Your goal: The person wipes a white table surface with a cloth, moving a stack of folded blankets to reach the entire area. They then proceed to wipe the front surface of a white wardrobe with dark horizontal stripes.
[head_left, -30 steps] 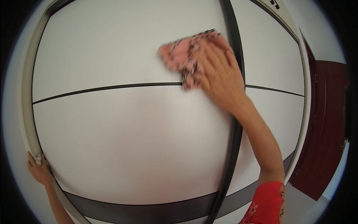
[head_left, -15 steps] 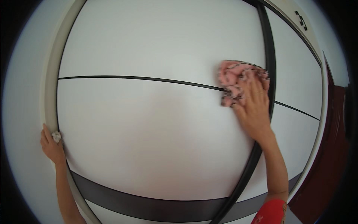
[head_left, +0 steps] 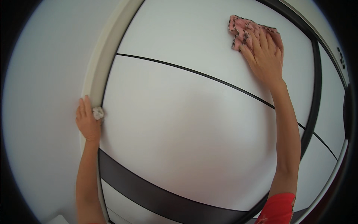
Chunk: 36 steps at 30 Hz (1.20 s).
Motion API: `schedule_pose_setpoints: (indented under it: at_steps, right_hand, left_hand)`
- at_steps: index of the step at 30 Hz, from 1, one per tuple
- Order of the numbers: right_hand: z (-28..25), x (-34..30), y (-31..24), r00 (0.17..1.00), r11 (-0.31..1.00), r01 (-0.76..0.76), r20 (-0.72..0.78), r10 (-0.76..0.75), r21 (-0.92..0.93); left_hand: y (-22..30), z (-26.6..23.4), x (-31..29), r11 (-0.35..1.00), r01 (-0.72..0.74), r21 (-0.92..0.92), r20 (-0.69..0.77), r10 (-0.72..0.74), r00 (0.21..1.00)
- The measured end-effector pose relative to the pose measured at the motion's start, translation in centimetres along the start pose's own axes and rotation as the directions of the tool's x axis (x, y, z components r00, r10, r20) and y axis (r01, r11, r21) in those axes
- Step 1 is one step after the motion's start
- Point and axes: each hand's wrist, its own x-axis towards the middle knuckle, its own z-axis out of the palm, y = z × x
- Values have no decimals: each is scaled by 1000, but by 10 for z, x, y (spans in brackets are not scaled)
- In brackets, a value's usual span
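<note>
My right hand (head_left: 266, 63) presses a pink cloth (head_left: 239, 30) with a dark patterned edge against the upper part of a white sliding door panel (head_left: 175, 108). Its fingers lie spread over the bunched cloth, above a thin black strip (head_left: 194, 71) that crosses the panel. Low on the left, my left hand (head_left: 88, 124) rests on the beige door frame (head_left: 107, 43), fingers pointing up. A crumpled whitish wad (head_left: 98, 112), perhaps tissue, is tucked by its thumb; the thumb is largely hidden.
A thick black upright (head_left: 317, 74) edges the panel on the right, with another white panel (head_left: 330, 97) beyond it. Across the lower door runs a dark grey band (head_left: 164, 190). A pale wall (head_left: 48, 93) stands at the left. Black hook-like fittings (head_left: 341, 58) show at far right.
My right hand has carried the cloth up and away from the black upright, off the thin strip. The view has tilted and shifted; my left hand stays on the frame with the wad.
</note>
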Motion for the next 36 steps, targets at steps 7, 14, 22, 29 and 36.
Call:
schedule_pose_setpoints:
  at_steps: [7,14,22,29,36]
  right_hand:
    - [58,84,-114,992,982,1,-123,23,191]
    - [90,136,-232,987,940,41,-161,15,338]
    - [86,127,-341,975,886,130,-222,-32,445]
    - [65,84,-277,890,798,350,-441,-118,491]
    - [8,19,-156,940,862,332,-212,-268,382]
  left_hand:
    - [2,-7,4,999,49,-23,64,-48,997]
    - [2,-11,6,999,36,-31,39,-35,999]
    - [-2,-13,10,954,-301,16,-43,301,953]
    - [-14,-26,19,874,-485,-25,131,484,865]
    - [1,-25,12,892,-444,-88,178,453,874]
